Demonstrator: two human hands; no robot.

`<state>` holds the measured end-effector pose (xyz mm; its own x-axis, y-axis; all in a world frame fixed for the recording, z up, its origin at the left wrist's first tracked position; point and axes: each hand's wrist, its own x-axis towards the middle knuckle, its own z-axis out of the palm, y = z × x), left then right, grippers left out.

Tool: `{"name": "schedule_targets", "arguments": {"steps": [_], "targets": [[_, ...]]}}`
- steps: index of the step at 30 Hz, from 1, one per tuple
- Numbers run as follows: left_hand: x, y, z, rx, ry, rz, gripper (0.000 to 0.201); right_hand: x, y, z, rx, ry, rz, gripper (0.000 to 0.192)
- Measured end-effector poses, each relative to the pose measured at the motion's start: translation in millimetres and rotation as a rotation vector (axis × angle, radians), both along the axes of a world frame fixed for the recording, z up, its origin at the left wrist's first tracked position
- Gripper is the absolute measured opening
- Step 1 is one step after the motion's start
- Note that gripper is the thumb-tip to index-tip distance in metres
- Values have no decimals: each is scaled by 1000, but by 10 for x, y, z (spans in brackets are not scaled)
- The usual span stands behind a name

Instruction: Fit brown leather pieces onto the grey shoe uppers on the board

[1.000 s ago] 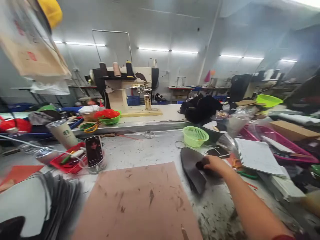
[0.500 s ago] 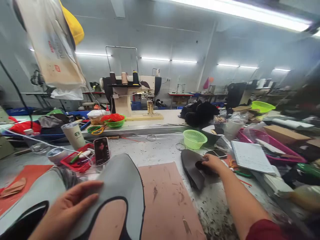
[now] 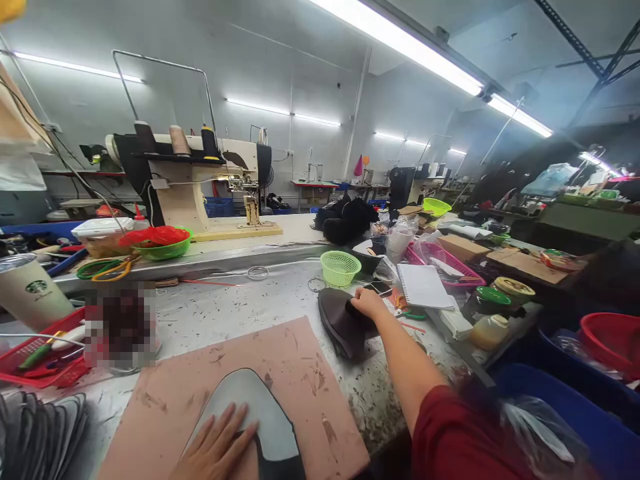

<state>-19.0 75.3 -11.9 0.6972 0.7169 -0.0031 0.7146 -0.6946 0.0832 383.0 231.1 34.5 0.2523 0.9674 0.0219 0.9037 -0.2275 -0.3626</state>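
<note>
While both hands press down, two cut pieces lie on the table (image 3: 240, 313).
Left hand (image 3: 217, 450) rests flat, fingers spread, on the grey piece (image 3: 260, 417) atop the pink board (image 3: 300, 353); right hand (image 3: 369, 303), fingers curled, grips the dark pieces (image 3: 343, 327) well apart.

Inside a shoe or leather-goods sewing workshop. Industrial sewing machine (image 3: 200, 180) with thread spools (image 3: 177, 140) on a scuffed tabletop (image 3: 240, 307), cut dark leather pieces (image 3: 343, 320), scissors (image 3: 107, 269), small baskets (image 3: 340, 267). More machine benches (image 3: 320, 187) behind, under strip lights (image 3: 400, 40).
</note>
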Motion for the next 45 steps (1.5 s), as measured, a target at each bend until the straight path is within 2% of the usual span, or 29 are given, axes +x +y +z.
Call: {"name": "schedule_targets", "arguments": {"steps": [5, 10, 14, 18, 21, 24, 25, 27, 30, 32, 33, 35, 37, 39, 42, 43, 45], "targets": [[25, 4, 7, 10, -1, 7, 56, -56, 31, -59, -41, 137, 63, 9], [9, -13, -68, -26, -4, 21, 56, -188, 81, -110, -37, 197, 48, 27], [71, -95, -43, -91, -30, 93, 54, -333, 104, -128, -69, 138, 11, 16], [119, -133, -1, -227, -110, 175, 56, -454, 68, -75, -70, 75, 41, 20], [51, -76, 49, -423, -354, 253, 64, -588, -64, 78, -31, 62, 120, 32], [-41, 32, 175, -582, -775, 420, 72, -857, -372, 318, 38, 75, 336, 43], [-53, 71, 235, -607, -875, 467, 73, -977, -516, 411, 102, 67, 498, 41], [-31, 141, 373, -616, -967, 492, 80, -1233, -842, 605, 202, 34, 761, 28], [82, 200, 599, -595, -1008, 417, 103, -1548, -1308, 897, 398, 50, 1071, 28], [148, 194, 758, -612, -1084, 347, 109, -1658, -1524, 1062, 524, 121, 1167, 29], [164, 177, 836, -650, -1130, 311, 104, -1684, -1593, 1122, 582, 163, 1177, 29], [157, 122, 964, -752, -1216, 264, 78, -1702, -1662, 1163, 656, 264, 1128, 29], [109, 45, 1018, -854, -1266, 316, 53, -1716, -1666, 1060, 633, 398, 1017, 29], [50, -43, 964, -953, -1267, 449, 47, -1757, -1647, 806, 465, 564, 876, 29], [-7, -152, 710, -1063, -1135, 631, 54, -1878, -1621, 272, 68, 807, 633, 28], [-14, -171, 607, -1045, -1069, 670, 55, -1924, -1612, 103, -40, 850, 565, 27], [-17, -170, 424, -902, -951, 722, 56, -2006, -1581, -164, -114, 864, 473, 25]]}}
